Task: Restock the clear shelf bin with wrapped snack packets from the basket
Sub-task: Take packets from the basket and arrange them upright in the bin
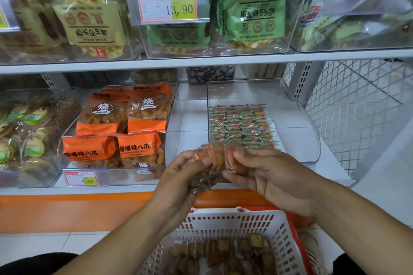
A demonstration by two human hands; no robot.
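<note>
Both hands hold a small bunch of wrapped packets (218, 158) between them, left hand (178, 183) and right hand (266, 176) with fingers curled round it. Just beyond them, the clear bin (299, 140) holds neat rows of packets. Below the wrists, the white basket (225, 223) holds more.

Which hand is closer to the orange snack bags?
Left. The left hand grips packets just right of the orange snack bags; the right hand, also gripping packets, is farther right, before the clear bin.

The light is even and soft, with weak shadows. Glare lies on the clear upper bins (252, 18), and the edges look blurred and bent.
</note>
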